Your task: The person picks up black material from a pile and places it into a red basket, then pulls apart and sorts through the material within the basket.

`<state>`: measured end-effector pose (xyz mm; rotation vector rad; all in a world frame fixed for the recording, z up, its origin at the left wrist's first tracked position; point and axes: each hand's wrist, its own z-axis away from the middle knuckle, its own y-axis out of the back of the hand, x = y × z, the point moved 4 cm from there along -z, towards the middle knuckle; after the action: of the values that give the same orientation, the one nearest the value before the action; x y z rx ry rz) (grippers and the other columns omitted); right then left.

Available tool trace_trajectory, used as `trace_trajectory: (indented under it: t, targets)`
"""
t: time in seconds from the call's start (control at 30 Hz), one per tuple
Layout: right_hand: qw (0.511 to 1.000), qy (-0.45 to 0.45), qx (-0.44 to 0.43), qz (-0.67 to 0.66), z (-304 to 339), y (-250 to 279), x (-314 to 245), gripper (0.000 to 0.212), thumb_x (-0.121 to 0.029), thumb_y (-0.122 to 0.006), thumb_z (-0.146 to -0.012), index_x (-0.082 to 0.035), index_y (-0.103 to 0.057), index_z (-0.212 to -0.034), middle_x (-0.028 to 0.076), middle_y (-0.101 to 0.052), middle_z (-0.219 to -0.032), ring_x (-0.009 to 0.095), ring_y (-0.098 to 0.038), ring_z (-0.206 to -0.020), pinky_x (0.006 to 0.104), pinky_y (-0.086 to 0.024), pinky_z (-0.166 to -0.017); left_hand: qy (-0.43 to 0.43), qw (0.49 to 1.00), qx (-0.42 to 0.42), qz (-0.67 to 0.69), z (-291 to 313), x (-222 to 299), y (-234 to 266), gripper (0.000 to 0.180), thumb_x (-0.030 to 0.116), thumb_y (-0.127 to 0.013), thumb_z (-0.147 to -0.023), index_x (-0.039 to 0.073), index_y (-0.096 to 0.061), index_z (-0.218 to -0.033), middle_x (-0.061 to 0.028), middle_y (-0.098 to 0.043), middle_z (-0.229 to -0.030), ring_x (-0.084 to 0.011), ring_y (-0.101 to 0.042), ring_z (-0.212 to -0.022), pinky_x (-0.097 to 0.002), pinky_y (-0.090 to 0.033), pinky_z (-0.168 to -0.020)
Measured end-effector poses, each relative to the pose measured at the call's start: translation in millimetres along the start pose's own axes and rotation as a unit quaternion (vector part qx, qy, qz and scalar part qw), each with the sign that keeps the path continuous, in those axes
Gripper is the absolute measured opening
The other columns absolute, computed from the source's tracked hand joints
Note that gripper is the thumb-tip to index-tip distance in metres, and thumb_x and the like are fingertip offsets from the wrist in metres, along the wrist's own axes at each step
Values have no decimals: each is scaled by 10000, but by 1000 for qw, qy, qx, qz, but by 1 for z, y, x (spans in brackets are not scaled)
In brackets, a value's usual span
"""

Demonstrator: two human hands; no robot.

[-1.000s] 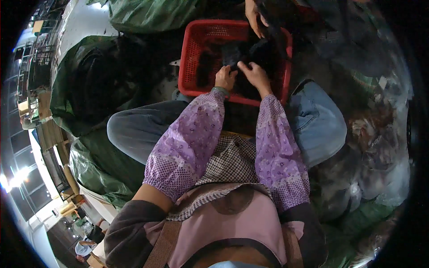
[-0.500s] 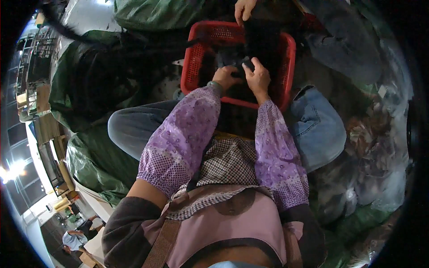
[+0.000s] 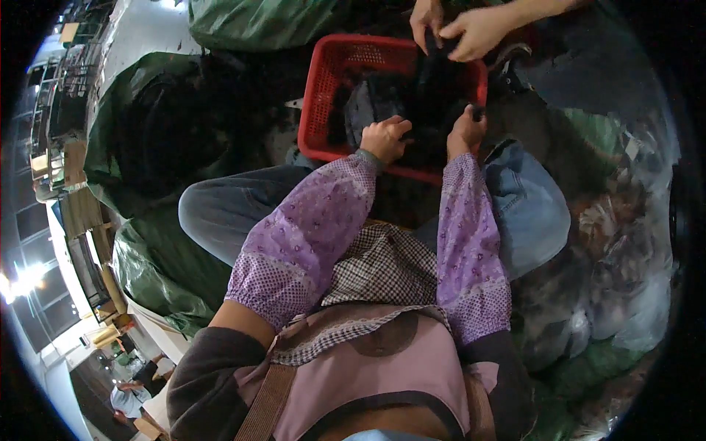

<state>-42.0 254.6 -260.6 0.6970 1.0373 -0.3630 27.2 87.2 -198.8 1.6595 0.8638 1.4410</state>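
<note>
A red perforated plastic basket (image 3: 312,110) stands in front of my crossed legs, holding a black, fuzzy, hair-like material (image 3: 430,110). Over its near side my left hand (image 3: 387,140) has its fingers curled in on some of the black material. Beside that hand lies a grey-black bundle (image 3: 360,114). My right hand (image 3: 467,132) is at the near right corner, closed round a small dark tuft (image 3: 478,114). At the far right rim, a co-worker's two hands (image 3: 478,33) pinch a dark strand of the same material hanging into the basket.
Dark loose fibre (image 3: 198,110) is heaped on a green tarp (image 3: 110,140) to the left. Another green sheet (image 3: 250,22) lies beyond the basket. Clear plastic bags (image 3: 610,272) crowd the right side. A distant person (image 3: 129,400) shows at lower left.
My hands have parted: the right has moved right to the basket's corner, the left slightly right and nearer me. A second co-worker's hand has come in at the far rim.
</note>
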Motion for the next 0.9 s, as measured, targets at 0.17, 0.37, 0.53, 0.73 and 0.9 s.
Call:
trace_trajectory:
  t: [0.17,0.37,0.53,0.73,0.9]
  targets:
    - [996,-47,47,-51,-16,1,31,324,-173,-560,-684,35,-503,-925,159,-528,-925,262,-511,-842,314,-390,-732,-30,999,-8,-8,0,9,4,190,197,-583,-614,113,-493,-758,-50,-500,-733,-286,-518,-626,-387,-422,-507]
    - [993,-98,53,41,-29,31,21,443,-321,-489,-720,10,-465,-1013,154,-484,-1024,281,-465,-924,321,-358,-798,69,996,51,-27,29,-66,50,182,184,-553,-621,124,-491,-782,-75,-514,-748,-297,-515,-666,-387,-419,-539]
    - [987,-118,102,-34,-58,4,90,506,-392,-457,-732,8,-451,-1041,168,-457,-1065,310,-428,-975,338,-330,-835,125,990,46,-54,19,-92,43,209,200,-574,-618,121,-489,-792,-75,-529,-769,-295,-515,-721,-395,-415,-580]
    - [990,-117,6,84,34,24,-16,518,-325,-532,-700,14,-406,-1071,135,-463,-1059,280,-441,-958,330,-339,-816,263,964,-8,-31,12,-96,22,160,230,-535,-674,129,-494,-791,-89,-546,-840,-304,-513,-790,-407,-417,-636]
    - [977,199,-77,-8,48,2,-26,463,-274,-547,-685,68,-439,-977,213,-503,-940,316,-487,-870,353,-373,-747,255,961,-108,17,-1,-104,-8,211,200,-506,-674,149,-513,-878,-104,-531,-916,-291,-499,-847,-387,-407,-707]
